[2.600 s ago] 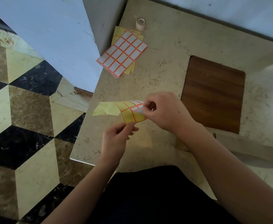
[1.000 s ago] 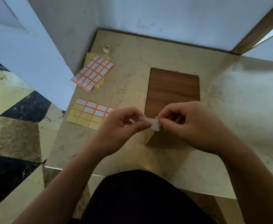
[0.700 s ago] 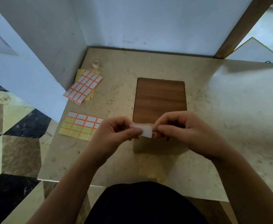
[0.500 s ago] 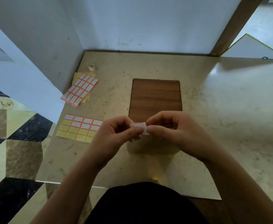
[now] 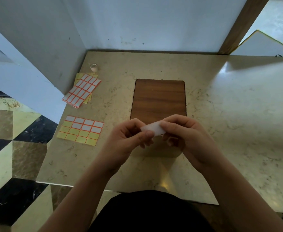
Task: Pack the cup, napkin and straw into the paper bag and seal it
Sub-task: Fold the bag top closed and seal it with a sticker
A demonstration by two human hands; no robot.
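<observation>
Head view, near to far. Item one: my left hand (image 5: 129,139) and right hand (image 5: 186,136), each pinching one end of a white sticker (image 5: 153,130), held flat between them above the tabletop (image 5: 238,131), probably so the adhesive stays off my fingers before it seals something. Item two: partly used label sheet (image 5: 80,130), lying left of my hands, within reach. Item three: wooden board (image 5: 159,99), beyond my hands. Item four: stacked label sheets (image 5: 82,91) and a small tape roll (image 5: 94,66), far left. Paper bag, cup, napkin, straw: none visible.
</observation>
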